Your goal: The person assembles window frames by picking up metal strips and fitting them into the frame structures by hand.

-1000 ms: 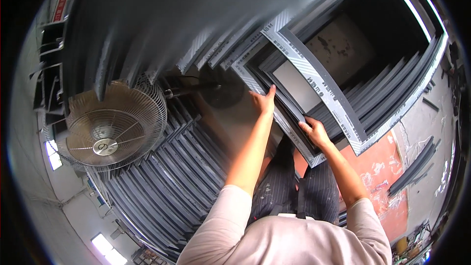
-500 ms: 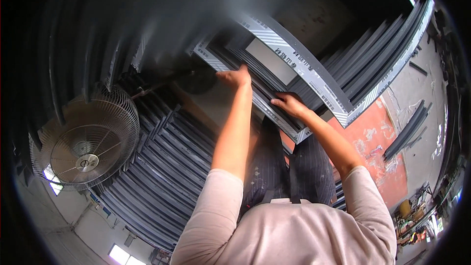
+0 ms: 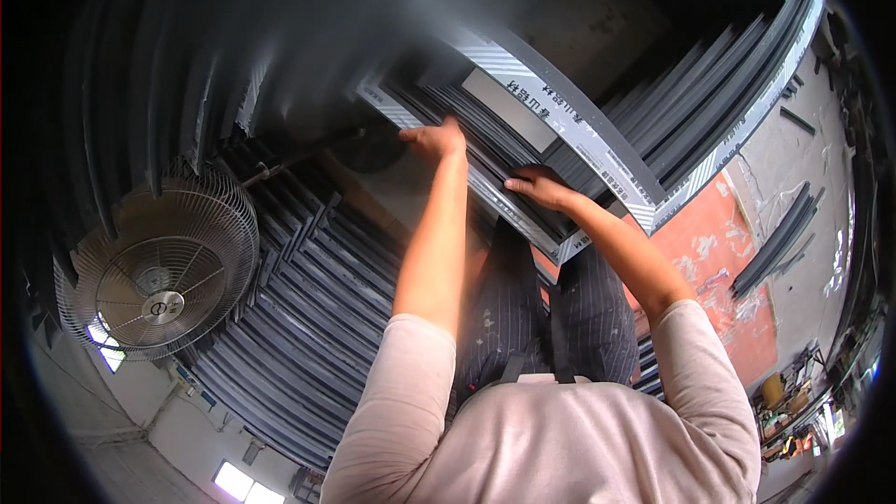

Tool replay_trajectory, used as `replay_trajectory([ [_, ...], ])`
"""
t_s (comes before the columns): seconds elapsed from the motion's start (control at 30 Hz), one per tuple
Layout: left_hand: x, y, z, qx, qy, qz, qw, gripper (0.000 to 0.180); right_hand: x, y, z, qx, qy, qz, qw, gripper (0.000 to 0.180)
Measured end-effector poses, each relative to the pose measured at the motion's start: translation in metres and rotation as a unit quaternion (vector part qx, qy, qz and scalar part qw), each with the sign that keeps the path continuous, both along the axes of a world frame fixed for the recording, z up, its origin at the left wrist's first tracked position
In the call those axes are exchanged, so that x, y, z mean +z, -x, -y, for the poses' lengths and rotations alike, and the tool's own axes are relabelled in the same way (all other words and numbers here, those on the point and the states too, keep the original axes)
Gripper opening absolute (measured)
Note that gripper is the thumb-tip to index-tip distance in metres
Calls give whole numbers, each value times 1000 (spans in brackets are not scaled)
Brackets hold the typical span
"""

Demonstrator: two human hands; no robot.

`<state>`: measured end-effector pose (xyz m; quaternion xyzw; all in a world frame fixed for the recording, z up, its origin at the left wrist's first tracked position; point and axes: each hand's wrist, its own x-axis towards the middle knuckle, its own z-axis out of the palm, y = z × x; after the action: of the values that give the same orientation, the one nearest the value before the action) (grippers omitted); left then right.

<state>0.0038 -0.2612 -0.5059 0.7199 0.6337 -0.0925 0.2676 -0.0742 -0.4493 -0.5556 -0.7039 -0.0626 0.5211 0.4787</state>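
Note:
Both hands grip the near rail of a dark grey metal frame (image 3: 528,212), whose outer face carries pale printed film. My left hand (image 3: 437,140) is closed over that rail, with its thumb on the outer face. Farther right along the same rail, my right hand (image 3: 541,188) is closed round it, fingers over the inner edge. The frame is held in front of my thighs, its near corner by my legs. Just beyond my right hand stands a larger grey frame (image 3: 579,127) with striped, printed film. Its far parts fade into blur and shadow.
A round wire-caged fan (image 3: 154,266) stands at the left. Below it are many stacked dark metal frames (image 3: 299,336). Loose dark profiles (image 3: 777,241) lie on the floor at right, beside an orange-red sheet (image 3: 723,271). A cluttered shelf (image 3: 793,401) stands at lower right.
Both hands and the gripped frame have shifted slightly left and up in the picture. The fan also sits a little farther left. The grip looks the same.

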Motion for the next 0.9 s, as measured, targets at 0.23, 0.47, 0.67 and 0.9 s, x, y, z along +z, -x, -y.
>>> replay_trajectory([
  [0.23, -31, 12, -17, -32, -32, 37, 998, 100, -25, 46, 37, 54, 35, 97, 993, 49],
  [0.47, -20, 9, -8, 29, -1, 95, 995, 100, -10, 37, 57, 114, 28, 35, 992, 48],
  [0.67, -19, 9, -3, -30, -29, 52, 998, 104, -1, 19, 56, 158, 44, 27, 986, 40],
  [0.9, -21, 10, -13, 3, -23, 49, 999, 106, 19, 45, 44, 60, 101, 109, 987, 37],
])
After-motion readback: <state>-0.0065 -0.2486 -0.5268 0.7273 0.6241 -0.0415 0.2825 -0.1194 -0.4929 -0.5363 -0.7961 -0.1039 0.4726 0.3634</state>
